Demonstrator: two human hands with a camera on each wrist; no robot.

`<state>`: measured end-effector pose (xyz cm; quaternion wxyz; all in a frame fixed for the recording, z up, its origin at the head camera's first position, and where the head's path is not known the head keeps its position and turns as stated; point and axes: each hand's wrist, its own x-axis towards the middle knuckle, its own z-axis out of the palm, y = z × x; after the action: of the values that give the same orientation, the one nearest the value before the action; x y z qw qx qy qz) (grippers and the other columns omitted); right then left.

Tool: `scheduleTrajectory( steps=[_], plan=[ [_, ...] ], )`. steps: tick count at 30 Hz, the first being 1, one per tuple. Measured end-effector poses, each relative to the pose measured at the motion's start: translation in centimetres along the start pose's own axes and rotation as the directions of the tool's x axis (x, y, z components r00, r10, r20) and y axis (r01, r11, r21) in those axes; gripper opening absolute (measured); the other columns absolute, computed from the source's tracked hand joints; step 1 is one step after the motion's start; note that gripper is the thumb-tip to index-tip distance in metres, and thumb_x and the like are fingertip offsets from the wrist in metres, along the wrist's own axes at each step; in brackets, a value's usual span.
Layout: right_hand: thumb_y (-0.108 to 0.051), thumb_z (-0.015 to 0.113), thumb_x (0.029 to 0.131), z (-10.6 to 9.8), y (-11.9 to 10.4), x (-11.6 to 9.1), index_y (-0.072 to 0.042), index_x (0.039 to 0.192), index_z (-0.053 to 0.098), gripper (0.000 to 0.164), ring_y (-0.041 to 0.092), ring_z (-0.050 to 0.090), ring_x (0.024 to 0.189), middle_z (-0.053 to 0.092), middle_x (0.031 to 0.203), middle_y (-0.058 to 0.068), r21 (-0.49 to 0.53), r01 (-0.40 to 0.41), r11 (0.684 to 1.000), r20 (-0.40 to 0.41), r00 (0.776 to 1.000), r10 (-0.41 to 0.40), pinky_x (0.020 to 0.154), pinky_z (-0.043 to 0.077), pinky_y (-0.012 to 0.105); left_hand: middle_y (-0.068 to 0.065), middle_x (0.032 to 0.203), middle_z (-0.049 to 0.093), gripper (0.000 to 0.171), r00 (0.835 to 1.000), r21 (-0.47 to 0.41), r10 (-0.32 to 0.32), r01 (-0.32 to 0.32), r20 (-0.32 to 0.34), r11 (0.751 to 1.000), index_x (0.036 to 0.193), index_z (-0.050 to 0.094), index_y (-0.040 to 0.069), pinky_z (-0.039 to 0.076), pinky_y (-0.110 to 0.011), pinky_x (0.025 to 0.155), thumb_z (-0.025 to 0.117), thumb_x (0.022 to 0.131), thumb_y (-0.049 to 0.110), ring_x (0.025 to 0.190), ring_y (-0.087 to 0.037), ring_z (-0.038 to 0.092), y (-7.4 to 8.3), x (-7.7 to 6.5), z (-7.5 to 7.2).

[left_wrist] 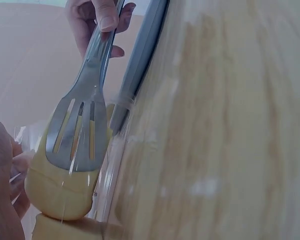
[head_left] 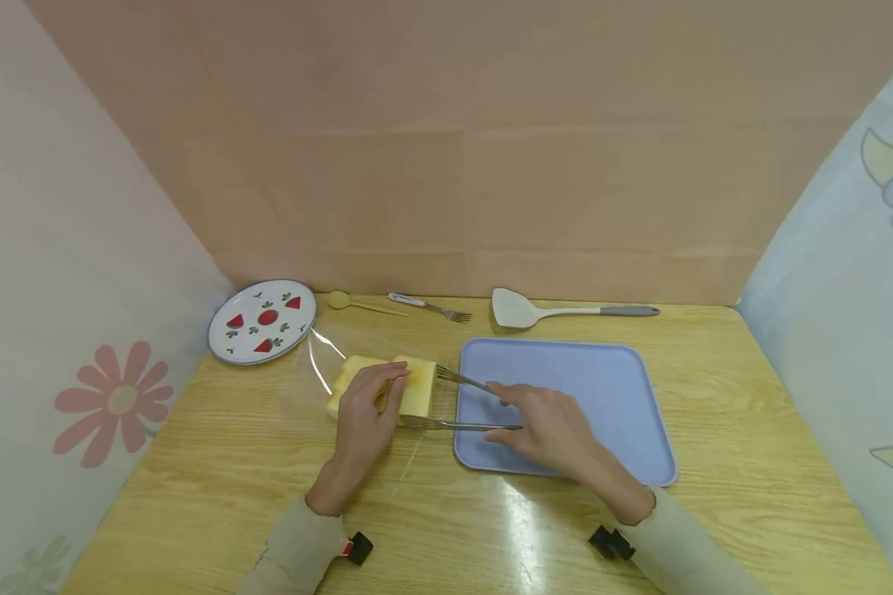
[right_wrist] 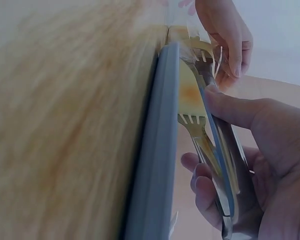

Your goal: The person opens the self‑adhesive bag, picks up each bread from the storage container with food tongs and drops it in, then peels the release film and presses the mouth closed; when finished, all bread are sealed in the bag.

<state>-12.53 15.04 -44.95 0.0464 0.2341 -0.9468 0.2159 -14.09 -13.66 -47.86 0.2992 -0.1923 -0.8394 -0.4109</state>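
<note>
Yellow sponge cake pieces [head_left: 419, 382] lie on clear plastic wrap [head_left: 320, 364] just left of a blue tray [head_left: 610, 388]. My left hand [head_left: 387, 388] curls over the cake from the near side and holds it. My right hand [head_left: 502, 413] lies over the tray's left part and grips metal tongs [head_left: 454, 426], whose two slotted ends straddle the right-hand cake piece. In the left wrist view one tong blade [left_wrist: 77, 135] lies flat against the cake [left_wrist: 60, 187]. The right wrist view shows the tongs [right_wrist: 210, 145] beside the tray's rim [right_wrist: 157, 150].
At the back of the wooden table lie a strawberry-patterned plate [head_left: 262, 321], a small yellow spoon [head_left: 353, 302], a fork [head_left: 432, 307] and a white spatula [head_left: 558, 311]. Paper and fabric screens close in the back and both sides.
</note>
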Motion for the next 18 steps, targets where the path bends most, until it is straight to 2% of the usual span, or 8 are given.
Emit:
scheduleTrajectory(
  steps=[8, 18],
  plan=[
    [-0.052, 0.086, 0.077, 0.69, -0.15, 0.43, -0.022, 0.138, 0.065, 0.071, 0.011, 0.069, 0.078, 0.077, 0.105, -0.006, -0.014, 0.031, 0.999, -0.033, 0.999, -0.031, 0.054, 0.046, 0.024, -0.006, 0.114, 0.075, 0.009, 1.000, 0.014, -0.008, 0.008, -0.013, 1.000, 0.101, 0.076, 0.005, 0.056, -0.040, 0.096, 0.069, 0.098, 0.010, 0.110, -0.025, 0.069, -0.20, -0.05, 0.18],
    [-0.054, 0.085, 0.077, 0.68, -0.62, 0.51, -0.021, 0.138, 0.065, 0.072, 0.018, 0.074, 0.086, 0.077, 0.108, -0.004, -0.059, 0.056, 0.997, -0.033, 0.998, -0.058, 0.057, 0.054, 0.031, -0.005, 0.113, 0.076, 0.009, 1.000, -0.010, 0.000, 0.000, -0.006, 1.000, 0.103, 0.076, 0.006, 0.058, -0.042, 0.093, 0.068, 0.098, 0.008, 0.108, -0.024, 0.069, -0.24, -0.03, 0.41]
  ],
)
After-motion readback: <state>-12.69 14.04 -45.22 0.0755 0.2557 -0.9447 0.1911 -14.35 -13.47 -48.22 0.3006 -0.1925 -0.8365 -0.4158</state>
